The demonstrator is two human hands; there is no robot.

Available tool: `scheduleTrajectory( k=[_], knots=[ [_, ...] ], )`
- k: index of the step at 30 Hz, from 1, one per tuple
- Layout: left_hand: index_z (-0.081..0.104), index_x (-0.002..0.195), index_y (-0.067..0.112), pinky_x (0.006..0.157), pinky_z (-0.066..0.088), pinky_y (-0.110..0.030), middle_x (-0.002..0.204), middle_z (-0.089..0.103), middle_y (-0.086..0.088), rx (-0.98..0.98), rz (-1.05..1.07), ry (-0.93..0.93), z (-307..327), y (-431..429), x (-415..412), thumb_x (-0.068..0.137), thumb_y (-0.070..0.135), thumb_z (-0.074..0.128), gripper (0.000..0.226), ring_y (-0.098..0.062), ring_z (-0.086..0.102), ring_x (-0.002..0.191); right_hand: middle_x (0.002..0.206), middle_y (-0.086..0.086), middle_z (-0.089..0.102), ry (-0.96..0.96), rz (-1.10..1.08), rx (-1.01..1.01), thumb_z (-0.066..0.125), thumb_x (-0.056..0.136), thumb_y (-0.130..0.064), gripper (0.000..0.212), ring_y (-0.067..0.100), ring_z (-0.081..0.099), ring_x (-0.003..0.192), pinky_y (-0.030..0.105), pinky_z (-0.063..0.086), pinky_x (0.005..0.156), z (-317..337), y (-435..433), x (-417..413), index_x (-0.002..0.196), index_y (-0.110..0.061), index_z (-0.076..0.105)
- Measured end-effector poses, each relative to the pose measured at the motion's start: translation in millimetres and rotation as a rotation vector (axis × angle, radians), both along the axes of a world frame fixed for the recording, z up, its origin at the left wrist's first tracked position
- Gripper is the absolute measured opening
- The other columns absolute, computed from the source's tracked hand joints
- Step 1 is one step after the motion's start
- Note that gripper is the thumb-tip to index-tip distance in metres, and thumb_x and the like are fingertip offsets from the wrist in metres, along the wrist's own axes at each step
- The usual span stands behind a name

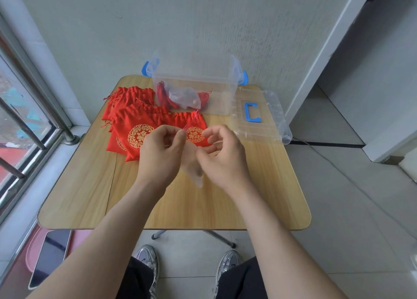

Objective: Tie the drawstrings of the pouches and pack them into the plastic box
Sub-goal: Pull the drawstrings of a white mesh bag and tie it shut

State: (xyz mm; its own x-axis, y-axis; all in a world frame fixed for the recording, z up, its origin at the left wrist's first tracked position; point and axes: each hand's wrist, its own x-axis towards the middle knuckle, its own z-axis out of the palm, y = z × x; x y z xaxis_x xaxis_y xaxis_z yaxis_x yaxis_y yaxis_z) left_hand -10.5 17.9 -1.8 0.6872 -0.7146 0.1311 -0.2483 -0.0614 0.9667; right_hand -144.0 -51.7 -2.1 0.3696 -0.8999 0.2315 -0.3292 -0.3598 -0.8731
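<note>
Head view: both hands are working above the middle of the surface (259,197), close together. A sheer pouch (194,171) is hanging between them, clear of the wood. The left hand (161,150) is pinching the pink drawstring (187,127) between thumb and forefinger, other fingers curled. The right hand (222,154) is gripping the sheer pouch at its mouth with its fingers curled in; exact contact is blurring out. The red pouches (133,118) are lying in an overlapping pile toward the far left corner, one of them just behind the hands. The plastic box (223,100) is sitting open at the far edge, holding a few packed pouches in its left half. Its lid (274,122) is lying flat just right of it, overhanging the far right corner. A phone (50,255) is lying below the near left corner, off the surface.
</note>
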Motion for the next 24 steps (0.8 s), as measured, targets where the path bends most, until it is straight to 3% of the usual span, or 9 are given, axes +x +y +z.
scheduleTrajectory(
  k=[3,5,9,15,18,20,22,23,24],
  knots=[
    [0.073,0.096,0.024,0.079,0.063,-0.044,0.086,0.076,0.004,0.008,0.060,0.033,1,-3,2,0.101,0.030,0.068,0.009,-0.015,0.074,0.085,0.115,-0.014,0.061,0.180,0.147,-0.030,0.071,0.068,-0.055,0.062,0.004,0.059,0.103,0.023,0.055,0.085,-2,6,3,0.126,-0.034,0.061],
    [0.073,0.097,0.022,0.076,0.064,-0.040,0.085,0.077,0.002,0.015,0.085,0.073,2,-6,3,0.101,0.029,0.069,0.009,-0.013,0.075,0.081,0.115,-0.015,0.065,0.274,0.190,-0.051,0.074,0.069,-0.055,0.066,0.007,0.060,0.107,0.033,0.059,0.088,-3,5,5,0.131,-0.036,0.058],
    [0.073,0.099,0.018,0.072,0.064,-0.034,0.085,0.078,0.000,0.039,0.108,0.191,3,-14,8,0.100,0.029,0.070,0.011,-0.015,0.077,0.080,0.109,-0.013,0.072,0.314,0.171,-0.072,0.082,0.078,-0.052,0.068,0.008,0.066,0.097,0.033,0.060,0.083,-3,0,8,0.139,-0.034,0.058],
    [0.078,0.095,0.019,0.063,0.050,-0.025,0.080,0.076,0.005,-0.009,-0.008,0.274,6,-29,20,0.101,0.038,0.068,0.022,-0.012,0.068,0.073,0.089,-0.012,0.073,0.209,0.079,-0.136,0.073,0.093,-0.037,0.018,0.009,0.066,0.085,0.036,0.058,0.077,-7,-15,20,0.107,-0.026,0.072],
    [0.078,0.096,0.019,0.061,0.049,-0.031,0.079,0.073,0.004,-0.019,0.080,0.314,5,-38,24,0.102,0.029,0.058,0.023,-0.015,0.066,0.072,0.075,-0.011,0.070,0.145,-0.056,-0.156,0.076,0.092,-0.025,0.007,0.011,0.064,0.070,0.036,0.053,0.067,-10,-25,29,0.089,-0.021,0.071],
    [0.076,0.100,0.024,0.064,0.053,-0.037,0.087,0.074,0.003,0.045,0.213,0.215,-2,-43,29,0.097,0.020,0.050,0.026,-0.018,0.067,0.075,0.078,-0.010,0.070,0.101,-0.162,-0.147,0.076,0.091,-0.021,0.009,0.016,0.066,0.074,0.032,0.049,0.067,-11,-30,35,0.089,-0.020,0.067],
    [0.073,0.101,0.028,0.079,0.060,-0.046,0.098,0.072,0.002,0.108,0.259,0.044,-10,-47,37,0.088,0.017,0.047,0.032,-0.025,0.069,0.089,0.087,-0.008,0.072,-0.004,-0.244,-0.132,0.074,0.094,-0.018,0.016,0.016,0.067,0.080,0.023,0.045,0.069,-8,-36,43,0.106,-0.019,0.063],
    [0.074,0.103,0.026,0.091,0.057,-0.046,0.104,0.071,0.000,0.119,0.243,-0.053,-14,-50,40,0.086,0.015,0.048,0.033,-0.025,0.067,0.096,0.087,-0.007,0.072,-0.072,-0.273,-0.126,0.074,0.094,-0.017,0.027,0.014,0.066,0.077,0.014,0.043,0.067,-5,-38,47,0.116,-0.018,0.057],
    [0.075,0.106,0.022,0.098,0.050,-0.035,0.110,0.069,-0.003,0.121,0.218,-0.154,-17,-53,40,0.086,0.010,0.051,0.033,-0.021,0.063,0.100,0.083,-0.007,0.072,-0.132,-0.296,-0.127,0.074,0.095,-0.015,0.037,0.013,0.065,0.072,0.009,0.042,0.065,-1,-41,52,0.122,-0.016,0.049]
  ],
)
